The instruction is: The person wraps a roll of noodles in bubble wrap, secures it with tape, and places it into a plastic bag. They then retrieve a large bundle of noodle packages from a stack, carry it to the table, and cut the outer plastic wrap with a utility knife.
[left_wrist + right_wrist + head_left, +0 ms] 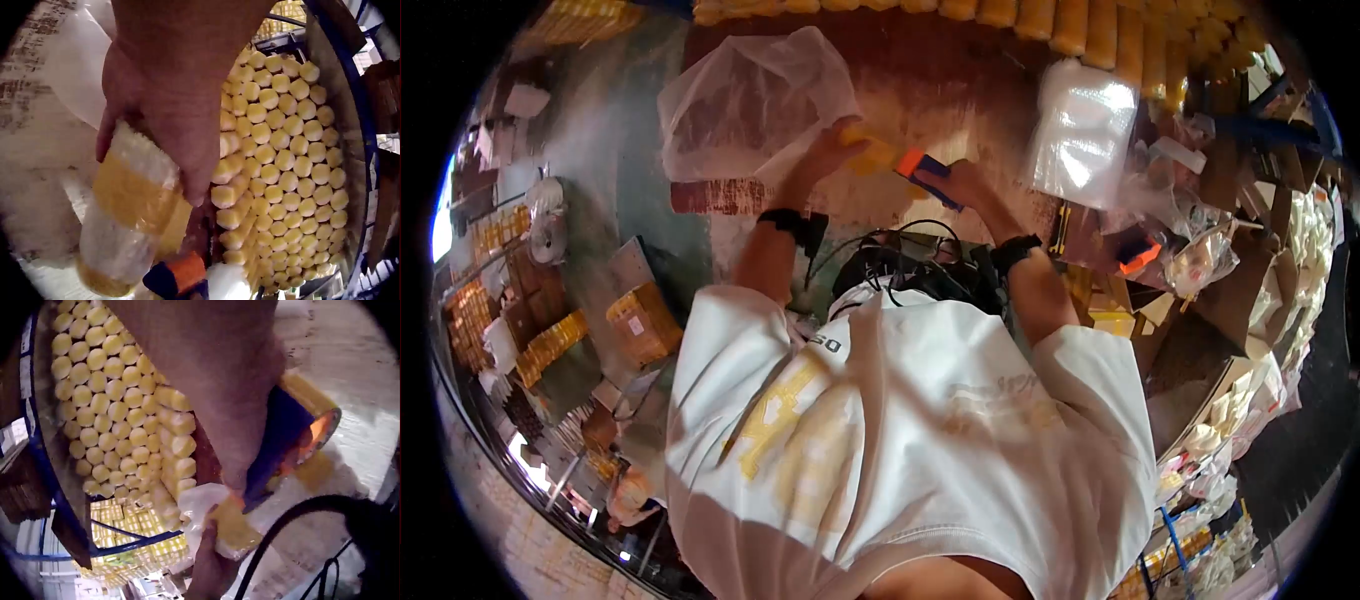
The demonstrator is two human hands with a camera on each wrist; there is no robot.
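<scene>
My left hand grips a whitish cylindrical package wrapped with yellow tape; in the head view the package looks blurred yellow. My right hand holds a blue tape dispenser with an orange end, its fingers partly hidden. A yellow tape roll sits on the dispenser. The dispenser's orange part is close to the package in the left wrist view; whether they touch, I cannot tell.
A large translucent bag lies on the table at left, a stack of clear plastic sleeves at right. Stacked yellow-and-white rolls line the far edge. Another orange-and-blue tool lies among plastic at right. A black cable arches near my right hand.
</scene>
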